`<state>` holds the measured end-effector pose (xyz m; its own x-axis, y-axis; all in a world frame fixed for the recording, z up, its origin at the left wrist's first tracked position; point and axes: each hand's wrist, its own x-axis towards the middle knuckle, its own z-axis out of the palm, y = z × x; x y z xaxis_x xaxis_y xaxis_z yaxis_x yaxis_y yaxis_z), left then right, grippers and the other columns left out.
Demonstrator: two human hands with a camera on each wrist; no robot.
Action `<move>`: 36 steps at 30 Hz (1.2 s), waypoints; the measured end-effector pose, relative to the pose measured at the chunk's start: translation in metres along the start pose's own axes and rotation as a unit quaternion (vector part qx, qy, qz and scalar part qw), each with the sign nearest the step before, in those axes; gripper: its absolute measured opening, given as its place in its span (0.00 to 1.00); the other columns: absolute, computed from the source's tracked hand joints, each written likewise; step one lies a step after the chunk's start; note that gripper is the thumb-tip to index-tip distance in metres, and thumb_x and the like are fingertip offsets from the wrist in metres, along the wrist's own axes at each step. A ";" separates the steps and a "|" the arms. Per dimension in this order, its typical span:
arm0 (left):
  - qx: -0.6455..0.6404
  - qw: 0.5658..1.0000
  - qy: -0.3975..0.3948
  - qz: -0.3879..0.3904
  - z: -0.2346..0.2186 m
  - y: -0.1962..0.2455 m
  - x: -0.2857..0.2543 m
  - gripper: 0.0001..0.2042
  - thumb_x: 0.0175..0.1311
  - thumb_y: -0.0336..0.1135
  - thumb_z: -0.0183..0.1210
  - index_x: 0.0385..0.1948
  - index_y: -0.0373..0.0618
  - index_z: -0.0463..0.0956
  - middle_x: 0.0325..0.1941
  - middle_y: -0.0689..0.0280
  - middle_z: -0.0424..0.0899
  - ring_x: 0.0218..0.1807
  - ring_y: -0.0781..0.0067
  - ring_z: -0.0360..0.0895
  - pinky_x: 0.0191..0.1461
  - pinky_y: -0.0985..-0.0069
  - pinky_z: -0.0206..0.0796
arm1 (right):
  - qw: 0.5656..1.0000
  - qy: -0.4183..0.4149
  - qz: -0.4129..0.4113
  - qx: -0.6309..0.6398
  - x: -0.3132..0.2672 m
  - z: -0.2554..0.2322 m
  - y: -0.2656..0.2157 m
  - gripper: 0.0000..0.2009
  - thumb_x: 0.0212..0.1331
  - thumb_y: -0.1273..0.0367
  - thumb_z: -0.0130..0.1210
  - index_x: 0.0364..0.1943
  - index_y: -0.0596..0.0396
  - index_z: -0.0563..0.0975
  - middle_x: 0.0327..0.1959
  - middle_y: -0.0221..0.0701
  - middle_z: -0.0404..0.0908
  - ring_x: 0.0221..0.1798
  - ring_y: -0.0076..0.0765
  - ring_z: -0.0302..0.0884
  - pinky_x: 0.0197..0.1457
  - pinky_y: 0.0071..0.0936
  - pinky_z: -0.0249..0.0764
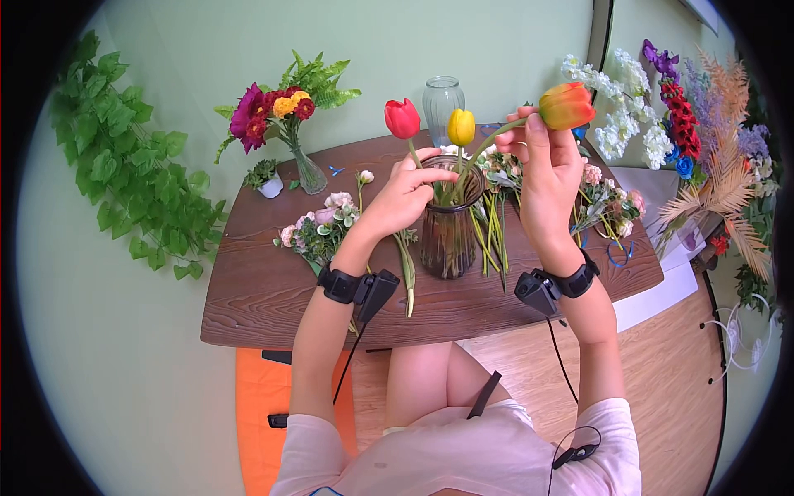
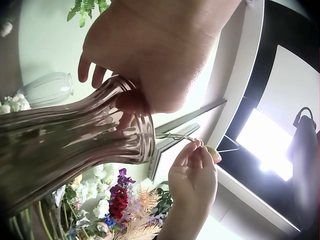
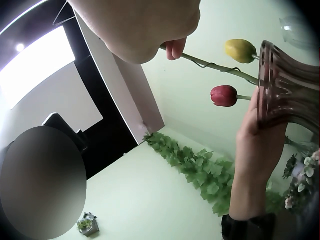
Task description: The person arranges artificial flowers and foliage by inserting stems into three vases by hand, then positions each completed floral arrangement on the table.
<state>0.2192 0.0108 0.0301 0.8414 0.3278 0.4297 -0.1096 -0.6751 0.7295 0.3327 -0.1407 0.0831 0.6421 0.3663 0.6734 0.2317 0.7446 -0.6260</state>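
A ribbed, brownish glass vase (image 1: 447,244) stands on the table with a red tulip (image 1: 403,119) and a yellow tulip (image 1: 461,128) rising from its mouth. My left hand (image 1: 400,198) grips the vase at its rim, one finger reaching across toward the stems. Up to the right, my right hand (image 1: 547,178) pinches an orange-yellow tulip just below its bloom (image 1: 566,106). That tulip's green stem (image 3: 220,67) bends down into the vase mouth. From the left wrist side, the vase neck (image 2: 112,107) shows with the left fingers around it.
On the brown table (image 1: 265,310) lie bunches of small pale flowers (image 1: 318,227) and loose green stems (image 1: 494,236). A clear glass vase (image 1: 443,103) stands behind. At the left are a vase of mixed flowers (image 1: 308,169) and a small potted succulent (image 1: 266,180).
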 end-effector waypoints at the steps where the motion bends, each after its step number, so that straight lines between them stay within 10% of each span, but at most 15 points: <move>1: 0.028 0.999 -0.016 0.000 -0.001 0.002 0.002 0.20 0.48 0.24 0.43 0.41 0.52 0.79 0.63 0.54 0.59 0.65 0.51 0.51 0.68 0.61 0.43 | 1.000 -0.001 0.000 0.000 0.000 0.001 0.001 0.11 0.64 0.67 0.47 0.42 0.63 0.71 0.35 0.32 0.75 0.31 0.22 0.75 0.37 0.21 0.73; 9: 0.025 0.998 -0.055 0.023 -0.002 0.002 0.007 0.21 0.46 0.22 0.42 0.43 0.46 0.77 0.63 0.55 0.59 0.65 0.54 0.55 0.66 0.64 0.48 | 0.995 -0.085 0.045 -0.021 -0.008 0.002 0.016 0.09 0.62 0.72 0.48 0.42 0.62 0.72 0.36 0.29 0.76 0.34 0.20 0.74 0.39 0.20 0.73; 11: 0.039 0.997 -0.054 0.027 -0.002 0.003 0.005 0.24 0.47 0.19 0.39 0.46 0.44 0.75 0.63 0.63 0.60 0.59 0.69 0.62 0.54 0.74 0.62 | 0.992 -0.108 0.061 -0.034 -0.009 0.001 0.019 0.09 0.61 0.72 0.48 0.43 0.62 0.72 0.35 0.29 0.76 0.34 0.20 0.75 0.37 0.19 0.75; 18: -0.026 0.999 -0.042 0.016 -0.002 0.013 0.001 0.21 0.46 0.21 0.41 0.44 0.42 0.76 0.61 0.58 0.64 0.64 0.60 0.58 0.65 0.67 0.51 | 0.983 -0.133 0.071 -0.103 -0.014 -0.005 0.040 0.10 0.58 0.72 0.50 0.42 0.62 0.74 0.31 0.29 0.78 0.32 0.19 0.75 0.35 0.19 0.74; 20: -0.016 1.000 -0.023 0.006 -0.001 0.005 0.000 0.20 0.50 0.22 0.42 0.47 0.40 0.73 0.59 0.66 0.66 0.44 0.79 0.68 0.44 0.81 0.62 | 0.975 -0.140 0.037 -0.171 -0.015 -0.008 0.047 0.10 0.55 0.73 0.52 0.40 0.62 0.76 0.29 0.30 0.79 0.30 0.20 0.75 0.32 0.20 0.71; 26: -0.085 0.996 -0.009 -0.024 -0.001 0.007 -0.004 0.20 0.48 0.20 0.43 0.46 0.37 0.72 0.57 0.68 0.67 0.36 0.83 0.66 0.40 0.84 0.61 | 0.947 -0.155 -0.020 -0.281 -0.020 -0.012 0.043 0.09 0.51 0.73 0.55 0.38 0.57 0.78 0.29 0.33 0.79 0.30 0.29 0.74 0.33 0.25 0.69; 36: -0.178 0.982 0.051 0.037 0.000 -0.010 -0.006 0.17 0.52 0.22 0.46 0.46 0.42 0.71 0.55 0.63 0.69 0.52 0.77 0.69 0.51 0.80 0.62 | 0.930 -0.135 -0.142 -0.310 -0.024 -0.016 0.043 0.11 0.48 0.76 0.56 0.38 0.58 0.76 0.33 0.37 0.78 0.35 0.39 0.73 0.38 0.29 0.69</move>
<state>0.2153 0.0154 0.0201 0.7687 0.3637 0.5262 -0.3613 -0.4320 0.8264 0.3386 -0.1264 0.0342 0.3036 0.3928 0.8680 0.7949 0.3978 -0.4581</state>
